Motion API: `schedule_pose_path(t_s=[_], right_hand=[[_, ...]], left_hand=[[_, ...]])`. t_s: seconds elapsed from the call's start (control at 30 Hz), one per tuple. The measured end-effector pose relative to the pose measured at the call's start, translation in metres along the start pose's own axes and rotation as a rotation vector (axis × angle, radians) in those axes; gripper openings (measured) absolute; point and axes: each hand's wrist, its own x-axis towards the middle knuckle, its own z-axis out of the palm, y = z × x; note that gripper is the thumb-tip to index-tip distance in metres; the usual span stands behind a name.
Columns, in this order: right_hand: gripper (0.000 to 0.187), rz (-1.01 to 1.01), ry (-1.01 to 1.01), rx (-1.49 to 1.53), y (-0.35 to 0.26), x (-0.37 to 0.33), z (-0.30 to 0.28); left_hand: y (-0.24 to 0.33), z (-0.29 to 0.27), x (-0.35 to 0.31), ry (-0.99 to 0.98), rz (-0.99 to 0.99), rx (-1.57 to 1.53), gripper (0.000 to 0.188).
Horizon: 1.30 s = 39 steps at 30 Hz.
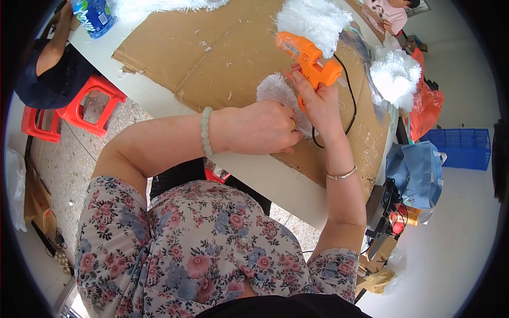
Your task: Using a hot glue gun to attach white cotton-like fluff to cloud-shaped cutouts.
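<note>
My right hand [321, 108] is wrapped round the handle of an orange hot glue gun [302, 47], its nozzle end pointing up and left. A black cord [354, 100] loops down beside it. My left hand [260, 127] is closed on the lower edge of a small white fuzzy fabric piece [277, 87], with its fingertips curled under and partly hidden. The fabric lies over a brown cardboard sheet [212, 69], just left of the glue gun's handle.
More white shaggy fabric [313, 24] lies beyond the glue gun, with a fluffy white bundle [395, 77] at the right. A blue-labelled bottle [93, 18] stands at far left. Red stools [98, 103] and a seated person [50, 69] are left; another person [389, 13] sits far right.
</note>
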Motion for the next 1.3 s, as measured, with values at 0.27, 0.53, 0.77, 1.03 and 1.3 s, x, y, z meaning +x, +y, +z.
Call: schedule_pose_path(t_s=[0.27,0.53,0.77,1.03,1.3], right_hand=[[0.027,0.114,-0.158,-0.155,-0.009,-0.009,0.006],[0.024,0.000,-0.083,-0.020,-0.007,-0.009,-0.005],[0.023,0.110,-0.198,-0.286,-0.007,-0.010,-0.001],[0.028,-0.223,-0.078,0.196,-0.071,0.002,-0.010],[0.032,-0.106,0.124,0.198,-0.058,-0.021,-0.029]], left_hand=[[0.000,0.001,-0.001,-0.021,-0.004,-0.008,0.027],[-0.001,-0.002,0.001,-0.022,-0.016,-0.046,0.027],[0.000,0.000,0.001,0.013,-0.012,-0.018,0.026],[0.002,-0.008,0.006,-0.038,-0.008,-0.039,0.029],[0.001,-0.008,0.007,-0.038,-0.020,-0.006,0.033]])
